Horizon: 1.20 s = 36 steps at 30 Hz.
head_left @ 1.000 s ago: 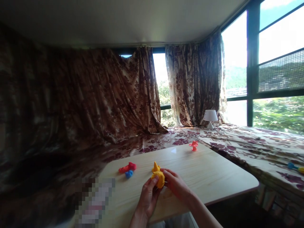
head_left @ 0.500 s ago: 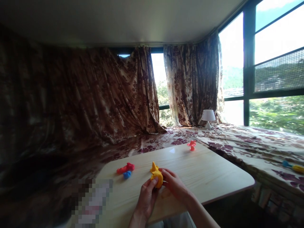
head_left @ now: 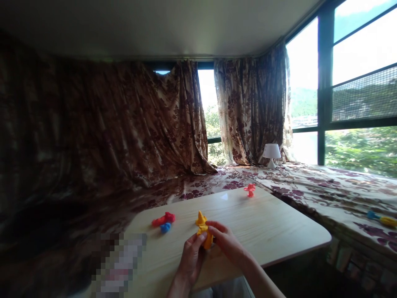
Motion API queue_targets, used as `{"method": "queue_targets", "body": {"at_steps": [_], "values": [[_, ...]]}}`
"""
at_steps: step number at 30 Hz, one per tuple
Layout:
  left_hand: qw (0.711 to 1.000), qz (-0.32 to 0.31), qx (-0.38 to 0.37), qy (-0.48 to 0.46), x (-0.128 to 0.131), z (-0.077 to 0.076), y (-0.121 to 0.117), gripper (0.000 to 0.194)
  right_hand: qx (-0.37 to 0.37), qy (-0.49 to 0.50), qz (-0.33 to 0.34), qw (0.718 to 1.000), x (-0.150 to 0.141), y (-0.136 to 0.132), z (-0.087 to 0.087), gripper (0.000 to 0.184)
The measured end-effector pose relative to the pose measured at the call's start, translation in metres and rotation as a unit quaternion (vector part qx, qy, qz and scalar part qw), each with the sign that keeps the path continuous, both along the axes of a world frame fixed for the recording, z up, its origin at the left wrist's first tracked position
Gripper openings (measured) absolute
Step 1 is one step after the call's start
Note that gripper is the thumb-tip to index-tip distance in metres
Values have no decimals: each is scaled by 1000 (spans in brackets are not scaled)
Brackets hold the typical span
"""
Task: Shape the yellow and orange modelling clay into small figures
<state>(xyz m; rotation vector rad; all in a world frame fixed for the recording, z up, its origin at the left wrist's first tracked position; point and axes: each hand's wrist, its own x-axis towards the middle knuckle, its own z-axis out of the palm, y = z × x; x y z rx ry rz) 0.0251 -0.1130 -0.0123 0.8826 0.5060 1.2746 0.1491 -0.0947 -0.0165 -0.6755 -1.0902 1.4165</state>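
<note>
A lump of yellow modelling clay (head_left: 207,241) is in my hands, low over the near part of the wooden table. My left hand (head_left: 192,253) is closed around its lower left side, with the thumb pressed on top. From the right, the bent fingers of my right hand (head_left: 226,239) pinch its upper edge. Just beyond the lump rises a pointed yellow piece (head_left: 200,218); whether it is joined to the lump I cannot tell. To the left lie a red clay piece (head_left: 163,219) and a small blue clay lump (head_left: 165,227), touching or nearly so.
On the pale wooden table (head_left: 279,231), a small pinkish-red stand-like object (head_left: 250,190) stands near the far edge. A blurred patch (head_left: 122,265) covers the near left corner. A white lamp (head_left: 271,155) and a blue-and-yellow object (head_left: 383,219) rest on the flowered cloth beyond.
My right fingers have shifted slightly over the top of the yellow clay, which looks slightly turned. My left hand keeps its grip. The other pieces stay in place.
</note>
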Motion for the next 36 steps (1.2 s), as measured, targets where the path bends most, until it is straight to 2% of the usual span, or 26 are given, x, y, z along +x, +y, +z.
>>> {"method": "queue_targets", "body": {"at_steps": [8, 19, 27, 33, 36], "values": [[998, 15, -46, -51, -1, 6, -1, 18, -24, 36, 22, 999, 2, 1, 1, 37], [998, -14, -33, -49, -1, -3, 4, 14, -1, 23, 29, 999, 2, 0, -2, 37], [998, -15, -37, -45, -1, 1, 2, 14, 35, -13, 9, 999, 2, 1, -2, 36], [997, 10, -72, -41, -1, 4, 1, 15, -20, 36, 25, 999, 2, 1, -1, 35], [995, 0, -79, -54, -2, 6, -1, 12, -27, 32, 16, 999, 1, 2, -1, 36]]}}
